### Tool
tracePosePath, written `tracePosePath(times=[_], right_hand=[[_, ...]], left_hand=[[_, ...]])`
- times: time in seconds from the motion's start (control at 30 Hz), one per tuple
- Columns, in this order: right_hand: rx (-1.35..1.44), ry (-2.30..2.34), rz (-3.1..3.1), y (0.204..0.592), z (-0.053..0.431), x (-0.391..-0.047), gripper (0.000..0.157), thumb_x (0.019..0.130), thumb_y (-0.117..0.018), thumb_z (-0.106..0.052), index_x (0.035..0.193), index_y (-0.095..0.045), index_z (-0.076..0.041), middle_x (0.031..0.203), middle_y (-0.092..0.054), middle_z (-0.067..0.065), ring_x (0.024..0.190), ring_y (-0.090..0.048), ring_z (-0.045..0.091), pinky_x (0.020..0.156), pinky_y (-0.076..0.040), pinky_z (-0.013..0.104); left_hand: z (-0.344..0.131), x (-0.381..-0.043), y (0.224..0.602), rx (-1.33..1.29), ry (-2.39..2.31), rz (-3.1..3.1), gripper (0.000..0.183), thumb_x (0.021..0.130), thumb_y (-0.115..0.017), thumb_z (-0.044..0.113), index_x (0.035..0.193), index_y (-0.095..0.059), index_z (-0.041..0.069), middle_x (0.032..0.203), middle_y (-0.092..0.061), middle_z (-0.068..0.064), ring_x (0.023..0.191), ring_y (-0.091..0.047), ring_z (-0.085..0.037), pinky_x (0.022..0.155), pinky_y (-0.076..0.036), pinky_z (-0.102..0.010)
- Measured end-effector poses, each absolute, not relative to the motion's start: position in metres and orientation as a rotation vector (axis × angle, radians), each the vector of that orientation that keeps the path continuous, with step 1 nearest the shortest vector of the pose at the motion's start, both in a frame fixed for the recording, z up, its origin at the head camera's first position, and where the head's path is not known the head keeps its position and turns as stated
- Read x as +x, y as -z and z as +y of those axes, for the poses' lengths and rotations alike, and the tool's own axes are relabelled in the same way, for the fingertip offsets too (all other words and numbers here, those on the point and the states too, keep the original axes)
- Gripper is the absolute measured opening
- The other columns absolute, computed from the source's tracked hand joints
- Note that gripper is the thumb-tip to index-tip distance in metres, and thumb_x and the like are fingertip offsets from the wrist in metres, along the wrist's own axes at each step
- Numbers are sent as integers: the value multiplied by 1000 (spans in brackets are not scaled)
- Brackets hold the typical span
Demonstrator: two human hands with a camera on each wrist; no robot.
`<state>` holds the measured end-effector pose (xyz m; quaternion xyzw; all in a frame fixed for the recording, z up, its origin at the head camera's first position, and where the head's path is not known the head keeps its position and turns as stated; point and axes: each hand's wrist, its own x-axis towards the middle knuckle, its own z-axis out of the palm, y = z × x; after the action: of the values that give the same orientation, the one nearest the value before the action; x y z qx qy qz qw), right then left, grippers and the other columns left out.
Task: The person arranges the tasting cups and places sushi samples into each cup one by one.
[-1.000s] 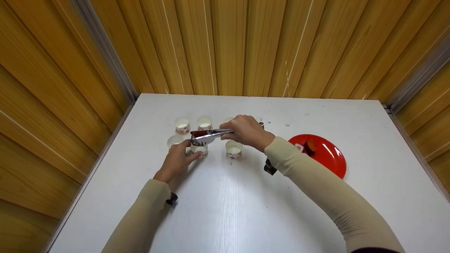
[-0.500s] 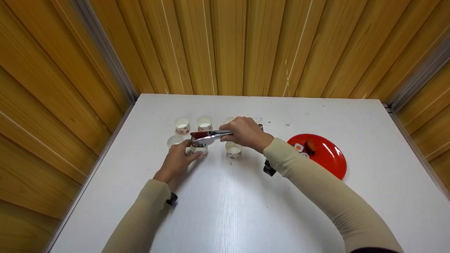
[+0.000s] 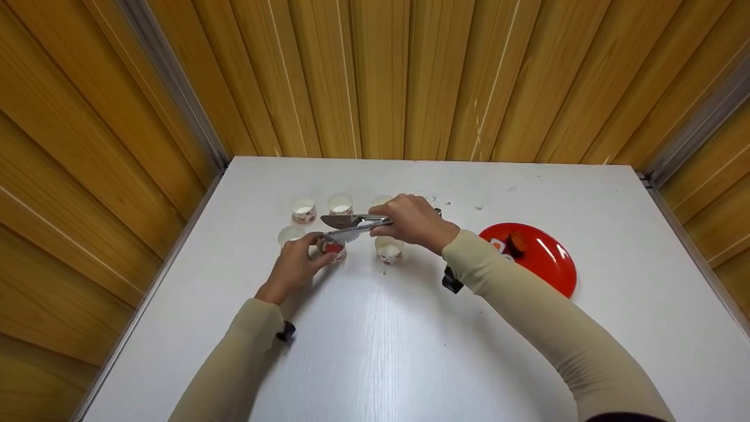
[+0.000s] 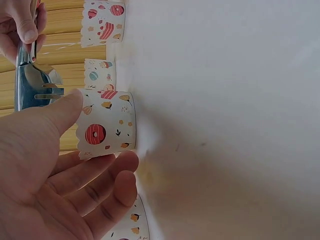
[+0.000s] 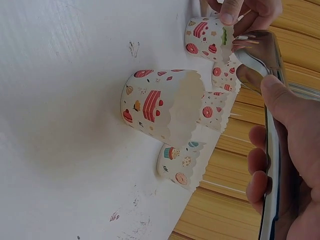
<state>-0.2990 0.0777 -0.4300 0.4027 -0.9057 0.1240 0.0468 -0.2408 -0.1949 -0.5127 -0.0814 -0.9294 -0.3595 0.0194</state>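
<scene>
My left hand (image 3: 296,264) holds a small printed paper baking cup (image 4: 107,122) on the table, thumb on one side and fingers on the other. Inside that cup lies a red piece (image 3: 333,248), its kind unclear; something green (image 5: 224,36) shows at the cup's rim in the right wrist view. My right hand (image 3: 410,223) grips metal serving tongs (image 5: 272,150) by their handles. The tongs' two ends, one slotted like a fork, stand spread apart over the held cup with nothing between them.
More paper cups stand around, one at the near right (image 3: 389,252), others behind (image 3: 304,210) and left (image 3: 290,235). A red plate (image 3: 551,266) at the right bears an orange-brown piece (image 3: 517,243) and white-rimmed pieces (image 3: 498,245), partly hidden by my sleeve. Wood-look panels (image 3: 381,88) rise behind the table.
The dark red piece held between the tongs has dropped into the cup at my left hand. The tongs' ends have spread apart. My left hand has stayed in place.
</scene>
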Motion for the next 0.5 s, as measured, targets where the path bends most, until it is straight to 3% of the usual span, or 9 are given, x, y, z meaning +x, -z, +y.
tracePosePath(times=[0.13,0.5], right_hand=[[1228,-390,-2762,431,78,-299,21,91,-78,-39,98,-76,-19,81,-72,-5,66,-56,14,60,-48,35],[1177,-433,-2785,425,91,-300,22,92,-77,-40,97,-74,-19,79,-70,-5,66,-55,13,60,-46,34]], left_hand=[[-195,-241,513,-254,1130,-2885,52,93,-79,30,135,-64,4,126,-70,-17,120,-64,-30,105,-46,-51],[-195,-241,514,-266,1132,-2898,56,93,-78,32,139,-61,3,130,-68,-18,127,-60,-32,109,-43,-53]])
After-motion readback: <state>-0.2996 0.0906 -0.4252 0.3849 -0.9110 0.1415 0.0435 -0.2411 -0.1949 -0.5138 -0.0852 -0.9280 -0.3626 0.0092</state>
